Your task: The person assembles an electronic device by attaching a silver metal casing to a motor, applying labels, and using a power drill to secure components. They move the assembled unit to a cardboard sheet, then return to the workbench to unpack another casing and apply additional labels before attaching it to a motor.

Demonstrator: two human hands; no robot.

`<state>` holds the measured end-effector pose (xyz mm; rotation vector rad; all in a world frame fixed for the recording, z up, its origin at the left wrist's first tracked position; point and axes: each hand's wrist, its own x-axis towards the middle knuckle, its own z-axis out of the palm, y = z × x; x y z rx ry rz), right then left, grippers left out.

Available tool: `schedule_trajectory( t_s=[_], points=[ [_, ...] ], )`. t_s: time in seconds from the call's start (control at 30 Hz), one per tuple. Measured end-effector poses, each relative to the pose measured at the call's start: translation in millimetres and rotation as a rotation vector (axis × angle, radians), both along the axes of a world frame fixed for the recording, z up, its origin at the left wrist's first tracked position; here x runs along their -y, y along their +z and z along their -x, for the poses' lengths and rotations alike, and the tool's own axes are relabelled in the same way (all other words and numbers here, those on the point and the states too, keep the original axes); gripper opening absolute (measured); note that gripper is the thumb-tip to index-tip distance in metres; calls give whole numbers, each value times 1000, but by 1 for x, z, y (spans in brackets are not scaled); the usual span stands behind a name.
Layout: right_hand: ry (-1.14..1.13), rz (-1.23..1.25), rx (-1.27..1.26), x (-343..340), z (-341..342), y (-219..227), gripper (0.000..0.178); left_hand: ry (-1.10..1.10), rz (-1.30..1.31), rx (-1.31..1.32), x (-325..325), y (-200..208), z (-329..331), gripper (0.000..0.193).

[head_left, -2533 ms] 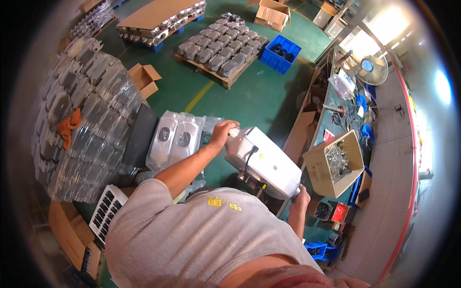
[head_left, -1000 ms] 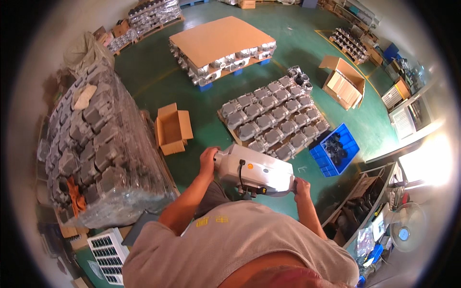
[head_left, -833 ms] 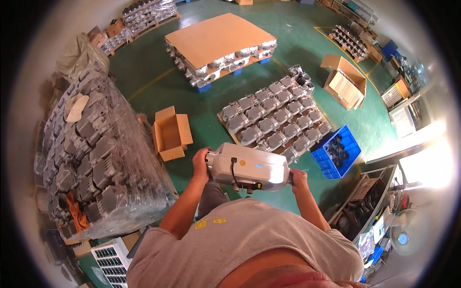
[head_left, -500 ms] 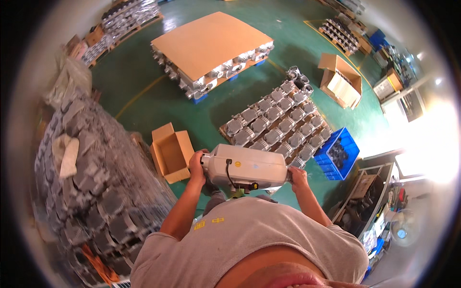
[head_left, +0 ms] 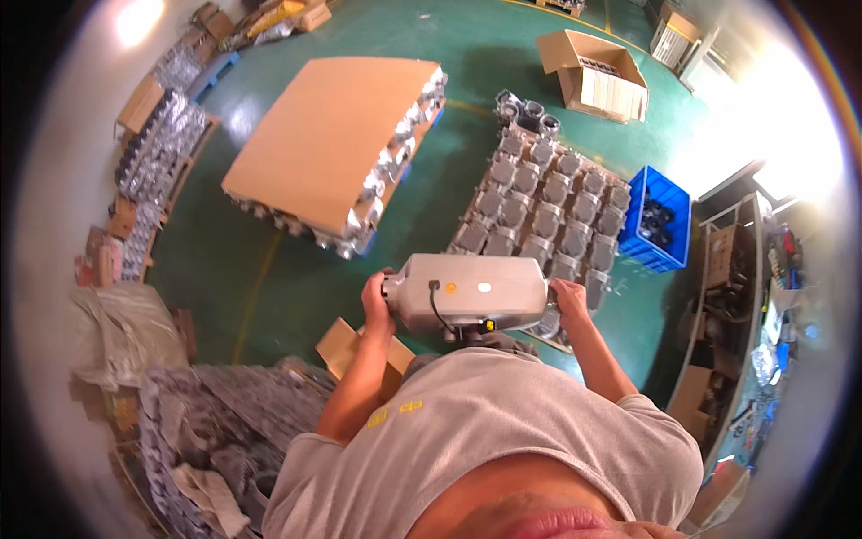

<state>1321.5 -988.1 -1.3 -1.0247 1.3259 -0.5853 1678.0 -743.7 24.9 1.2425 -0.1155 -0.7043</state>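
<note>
In front of my body I carry a silver air heater [head_left: 512,287], lying lengthwise across me. It has a rounded, boxy housing with a short black cable on its upper face and dark fittings on the side toward me. My left hand [head_left: 377,301] is closed round its narrower left end, next to dark vent slots. At the other end my right hand [head_left: 569,300] grips it, the fingers partly hidden by the housing. Just beyond it, rows of grey metal castings [head_left: 528,202] stand on a pallet.
Left of the castings is a pallet load topped by a cardboard sheet [head_left: 332,135]. A blue crate [head_left: 669,247] holds black parts; an open carton [head_left: 602,90] stands farther off. Another carton [head_left: 338,348] is partly behind my left forearm. A shelf [head_left: 709,314] lines the right.
My view has turned to the right, so the pallets and cartons sit farther left and rotated. The heater stays in both hands, held at about the same place before me.
</note>
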Motion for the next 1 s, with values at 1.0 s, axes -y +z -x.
schedule_trajectory(
  t_s=[1.0],
  points=[
    [-268,180,-43,229,-474,83,16,-333,39,-403,318,-53,-499,45]
  ],
)
